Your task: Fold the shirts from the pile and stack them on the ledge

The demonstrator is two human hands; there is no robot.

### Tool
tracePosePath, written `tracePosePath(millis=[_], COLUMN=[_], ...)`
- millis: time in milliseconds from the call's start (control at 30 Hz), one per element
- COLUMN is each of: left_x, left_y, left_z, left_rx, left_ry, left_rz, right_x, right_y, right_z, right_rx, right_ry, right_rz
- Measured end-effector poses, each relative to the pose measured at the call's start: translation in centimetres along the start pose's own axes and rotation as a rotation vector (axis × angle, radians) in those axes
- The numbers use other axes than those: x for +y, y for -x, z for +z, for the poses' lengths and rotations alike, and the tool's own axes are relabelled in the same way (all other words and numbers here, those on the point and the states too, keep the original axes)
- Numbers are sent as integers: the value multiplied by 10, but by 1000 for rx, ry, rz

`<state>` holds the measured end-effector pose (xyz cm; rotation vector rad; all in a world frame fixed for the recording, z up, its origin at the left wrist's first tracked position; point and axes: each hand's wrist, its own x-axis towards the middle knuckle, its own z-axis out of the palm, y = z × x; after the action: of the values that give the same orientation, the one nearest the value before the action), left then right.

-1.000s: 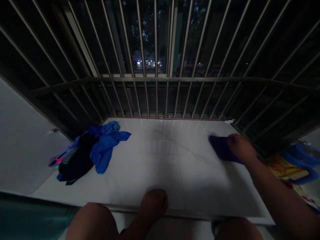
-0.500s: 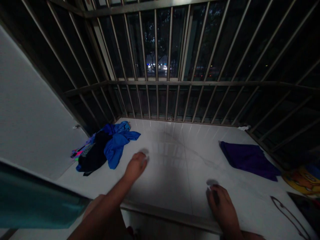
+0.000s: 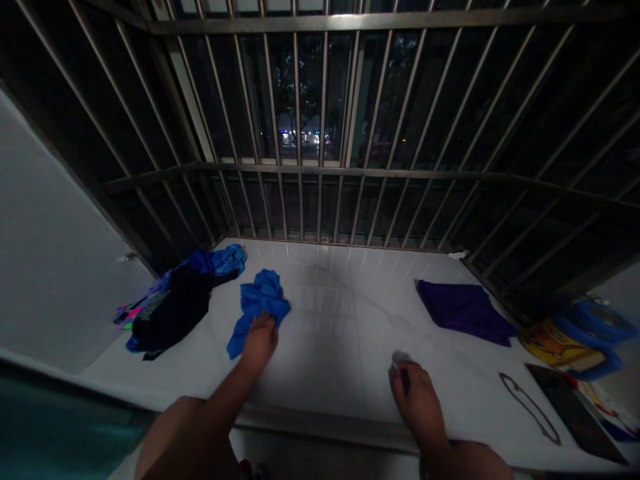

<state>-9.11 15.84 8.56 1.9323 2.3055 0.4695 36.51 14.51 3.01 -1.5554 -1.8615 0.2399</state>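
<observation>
My left hand [image 3: 261, 337] is closed on the lower part of a bright blue, crumpled piece of clothing [image 3: 263, 293], which lies on the white ledge [image 3: 320, 320]. Left of it, apart, is a heap of clothes [image 3: 175, 307] in black, blue and bright colours against the wall. Over the front right part of the ledge hovers my right hand [image 3: 417, 393], its fingers loosely curled with a gap to the thumb and nothing visible in it. A folded purple cloth [image 3: 463, 310] lies flat beyond it to the right.
Metal bars [image 3: 320, 170] enclose the back and sides of the ledge. At the right stand a yellow and blue container [image 3: 570, 340], a dark flat board [image 3: 575, 407] and a thin cord loop [image 3: 530, 407]. A teal fabric [image 3: 60, 427] hangs at lower left.
The blue piece has come away from the heap and moved right, with my left hand now on it. The view has shifted somewhat to the right. My right hand keeps its loose curl.
</observation>
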Motion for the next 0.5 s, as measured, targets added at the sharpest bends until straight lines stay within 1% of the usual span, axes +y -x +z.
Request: tracePosePath(millis=[67, 100, 167, 200, 267, 367, 433, 500], left_x=[34, 46, 59, 59, 53, 36, 27, 19], left_y=[41, 62, 97, 110, 127, 128, 121, 112], left_z=[20, 26, 27, 22, 6, -31, -56, -77], left_rx=[-47, -75, -126, -138, -145, -142, -103, 9], left_ry=[82, 123, 213, 267, 412, 679, 827, 928], left_rz=[147, 215, 299, 306, 262, 130, 65, 3], right_x=[-4, -7, -12, -16, -26, -47, -63, -78], right_y=[0, 0, 2, 3, 5, 3, -2, -10], right_z=[-3, -5, -9, -10, -12, -15, -20, -32], right_rx=[-30, -59, -156, -216, -337, -493, -575, -621], right_ry=[20, 33, 56, 64, 73, 47, -8, -79], right_rz=[-14, -33, -92, -124, -176, -228, -209, -126])
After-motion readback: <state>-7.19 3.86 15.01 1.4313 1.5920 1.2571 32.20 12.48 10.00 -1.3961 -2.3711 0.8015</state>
